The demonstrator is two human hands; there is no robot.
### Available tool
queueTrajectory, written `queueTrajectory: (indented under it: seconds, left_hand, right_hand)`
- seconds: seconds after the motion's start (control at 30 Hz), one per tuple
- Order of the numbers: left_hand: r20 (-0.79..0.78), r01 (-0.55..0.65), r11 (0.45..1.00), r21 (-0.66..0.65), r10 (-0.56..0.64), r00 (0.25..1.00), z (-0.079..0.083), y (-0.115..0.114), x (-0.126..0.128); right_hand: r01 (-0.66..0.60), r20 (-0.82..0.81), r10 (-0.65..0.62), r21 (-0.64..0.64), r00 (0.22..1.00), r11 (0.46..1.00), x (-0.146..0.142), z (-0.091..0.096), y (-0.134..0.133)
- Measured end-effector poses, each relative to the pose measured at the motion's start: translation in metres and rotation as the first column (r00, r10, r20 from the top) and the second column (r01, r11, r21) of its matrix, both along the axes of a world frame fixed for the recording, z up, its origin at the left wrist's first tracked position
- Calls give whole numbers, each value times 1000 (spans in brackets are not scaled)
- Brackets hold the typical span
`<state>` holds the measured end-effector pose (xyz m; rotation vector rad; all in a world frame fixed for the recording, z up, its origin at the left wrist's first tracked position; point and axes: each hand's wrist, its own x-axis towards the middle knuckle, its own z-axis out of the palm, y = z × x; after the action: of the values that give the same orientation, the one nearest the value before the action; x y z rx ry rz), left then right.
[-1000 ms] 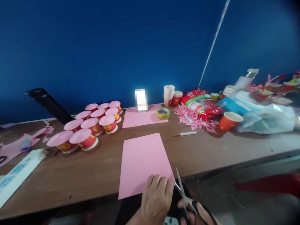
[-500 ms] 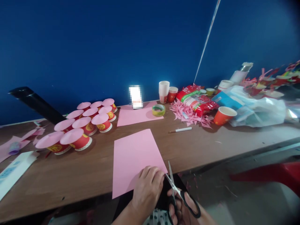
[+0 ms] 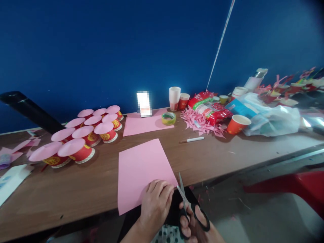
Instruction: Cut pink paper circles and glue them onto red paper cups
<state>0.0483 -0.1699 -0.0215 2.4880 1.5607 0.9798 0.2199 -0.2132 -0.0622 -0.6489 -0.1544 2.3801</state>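
Note:
A sheet of pink paper [image 3: 141, 172] lies on the table and overhangs its front edge. My left hand [image 3: 155, 202] is closed over the lower right part of the sheet, fingers bent together on its edge. Just right of it, my right hand [image 3: 193, 224] grips the black handles of a pair of scissors [image 3: 183, 196]. The blades are parted and point up and away, one tip close to the paper's right corner. Whether the blades touch the paper, I cannot tell.
Several red paper cups [image 3: 107, 135] topped with pink discs stand at the left. Behind the sheet are more pink paper [image 3: 136, 127] and a tape roll [image 3: 168, 118]. Right are a marker [image 3: 191, 140], pink scraps [image 3: 194, 119], a red packet [image 3: 209, 106] and an orange cup [image 3: 238, 124].
The whole view has shifted, so the things on the table appear slightly further left. Both hands keep nearly the same pose, with the scissors still parted by the paper's corner.

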Motion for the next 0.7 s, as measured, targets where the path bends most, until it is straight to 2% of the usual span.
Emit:
queueTrajectory:
  seconds: [0.17, 0.4, 0.7]
  left_hand:
    - [18, 4, 1000, 7, -5, 1000, -1, 0, -1]
    - [10, 8, 1000, 12, -8, 1000, 2, 2, -1]
    - [16, 18, 1000, 9, -18, 1000, 1, 2, -2]
  right_hand:
    - [33, 24, -33, -4, 999, 999, 2, 0, 0]
    - [9, -34, -9, -19, 999, 1000, 5, 2, 3]
    - [20, -21, -21, -30, 1000, 999, 6, -2, 2]
